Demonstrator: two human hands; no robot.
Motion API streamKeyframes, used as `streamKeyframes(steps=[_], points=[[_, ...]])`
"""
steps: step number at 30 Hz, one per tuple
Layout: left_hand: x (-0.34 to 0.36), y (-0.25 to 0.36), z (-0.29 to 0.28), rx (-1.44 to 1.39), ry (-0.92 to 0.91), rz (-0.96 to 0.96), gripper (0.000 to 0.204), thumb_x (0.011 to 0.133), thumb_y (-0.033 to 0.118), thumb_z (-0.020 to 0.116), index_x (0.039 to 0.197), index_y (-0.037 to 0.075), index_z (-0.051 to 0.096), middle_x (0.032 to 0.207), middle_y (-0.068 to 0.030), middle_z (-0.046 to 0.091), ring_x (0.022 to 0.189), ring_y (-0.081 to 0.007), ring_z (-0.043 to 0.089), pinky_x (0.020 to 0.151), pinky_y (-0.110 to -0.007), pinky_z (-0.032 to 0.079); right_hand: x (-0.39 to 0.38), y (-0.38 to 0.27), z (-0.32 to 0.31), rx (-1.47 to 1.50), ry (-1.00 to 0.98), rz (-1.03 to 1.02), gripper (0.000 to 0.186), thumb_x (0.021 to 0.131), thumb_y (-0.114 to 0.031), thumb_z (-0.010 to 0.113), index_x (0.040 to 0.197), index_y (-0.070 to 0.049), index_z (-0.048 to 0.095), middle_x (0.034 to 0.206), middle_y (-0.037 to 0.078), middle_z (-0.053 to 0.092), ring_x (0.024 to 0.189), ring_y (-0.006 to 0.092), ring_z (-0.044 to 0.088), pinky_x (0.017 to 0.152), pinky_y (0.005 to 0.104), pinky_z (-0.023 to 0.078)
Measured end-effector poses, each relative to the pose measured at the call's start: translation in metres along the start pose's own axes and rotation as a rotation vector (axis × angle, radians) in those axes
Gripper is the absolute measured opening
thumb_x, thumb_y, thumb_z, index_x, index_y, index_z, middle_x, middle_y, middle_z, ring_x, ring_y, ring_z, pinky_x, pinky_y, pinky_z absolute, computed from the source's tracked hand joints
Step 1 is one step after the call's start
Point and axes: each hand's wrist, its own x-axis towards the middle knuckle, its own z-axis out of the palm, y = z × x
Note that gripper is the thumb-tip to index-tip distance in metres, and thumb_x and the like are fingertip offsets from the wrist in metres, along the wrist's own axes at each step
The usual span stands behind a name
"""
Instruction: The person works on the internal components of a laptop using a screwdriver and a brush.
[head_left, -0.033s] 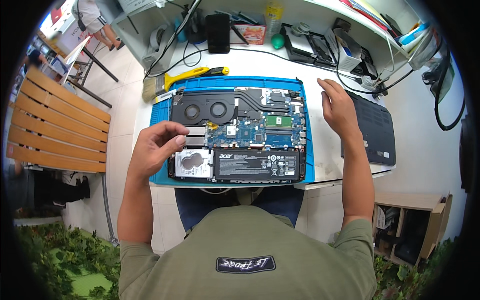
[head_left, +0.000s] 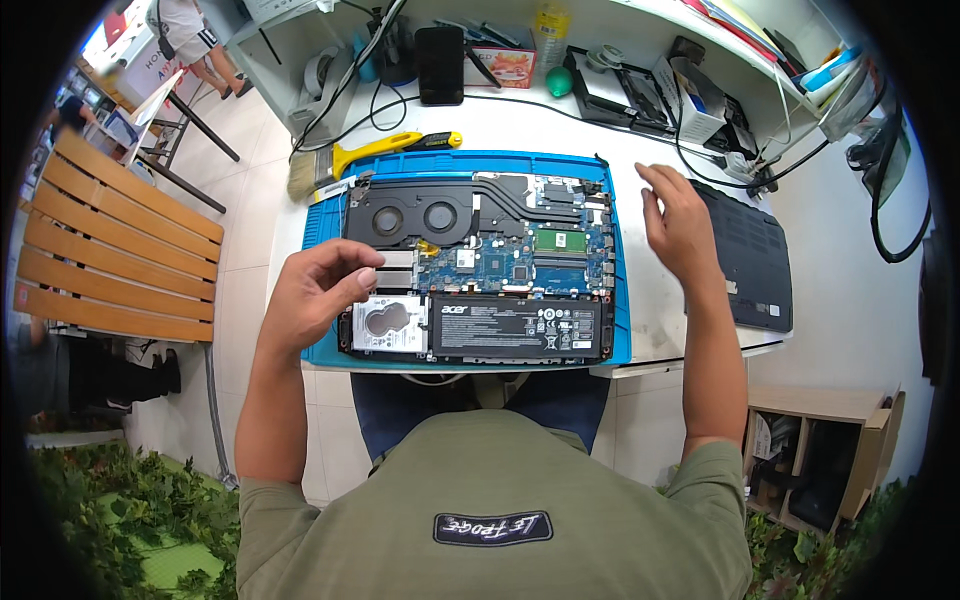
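Note:
An opened laptop base [head_left: 490, 205] lies on a blue mat [head_left: 622, 330], its inside parts bared. Over its left side hovers my left hand [head_left: 322, 290], fingers bent, with a gap between thumb and forefinger and nothing seen in it. Close to that hand are the silver hard drive [head_left: 405, 340] and twin cooling fans [head_left: 440, 216]. A black battery [head_left: 515, 328] fills the front right, below the blue circuit board [head_left: 490, 262] with its green memory module [head_left: 558, 241]. To the right of the mat my right hand [head_left: 682, 225] is open and empty, fingers stretched forward.
A dark laptop cover [head_left: 750, 260] lies at the table's right. Behind the mat are a yellow-handled brush [head_left: 375, 150], a cutter knife [head_left: 440, 141], a phone [head_left: 441, 65] and a green ball [head_left: 558, 81]. Black cables cross the back. A slatted wooden chair [head_left: 120, 240] stands left.

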Motion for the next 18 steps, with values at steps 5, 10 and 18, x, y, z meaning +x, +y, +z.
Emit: streamKeyframes(steps=[5,10,18], points=[[0.004,-0.003,0.028,0.256,-0.116,0.036,0.021,0.099,0.011,0.080,0.116,-0.002,0.080,0.098,-0.0040,0.074,0.082,-0.0101,0.068,0.075,-0.025,0.055,-0.051,-0.095,0.025,0.327,-0.121,-0.100,0.024,0.092,-0.012,0.081,0.114,-0.003,0.078,0.111,0.018,0.073,0.108,0.0355,0.070,0.094,0.0438,0.058],[0.008,-0.010,0.072,0.578,-0.028,0.273,0.017,0.090,0.010,0.086,0.107,0.005,0.084,0.088,-0.0065,0.067,0.081,-0.0208,0.065,0.073,-0.035,0.051,-0.076,-0.145,0.063,0.358,-0.196,-0.191,0.019,0.093,-0.015,0.081,0.108,-0.003,0.078,0.103,0.011,0.067,0.101,0.0315,0.062,0.088,0.0452,0.048],[0.006,-0.026,0.067,0.683,0.052,0.346,0.016,0.086,0.011,0.088,0.101,0.006,0.085,0.084,-0.0082,0.065,0.087,-0.0276,0.063,0.079,-0.040,0.051,-0.072,-0.165,0.093,0.355,-0.096,-0.189,0.014,0.092,-0.009,0.079,0.105,-0.004,0.080,0.099,0.009,0.067,0.097,0.0305,0.060,0.086,0.0449,0.045]])
